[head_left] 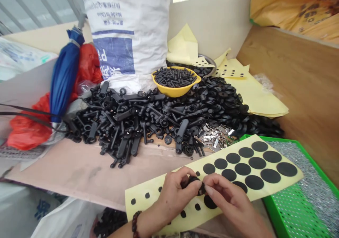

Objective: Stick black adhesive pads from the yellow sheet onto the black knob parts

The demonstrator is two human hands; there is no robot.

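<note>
My left hand (178,188), with a beaded bracelet at the wrist, grips a small round black plastic part (188,182) between thumb and fingers. My right hand (225,195) meets it from the other side, its thumb and fingertips pinched at the part's edge; whether a separate piece is between them is hidden. Both hands are over a yellow backing sheet (148,215) at the table's front. Black round stickers (255,182) stand in rows on its right side. Toward the left, small black dots remain on the sheet.
Behind lies a heap of black plastic crank handles (124,125), with metal clips (215,137) beside it. A yellow bowl (177,90) holds black screw-like pieces. A green tray (280,213) of small metal bits stands right. A white sack (148,26) and blue umbrella (63,75) are at the back left.
</note>
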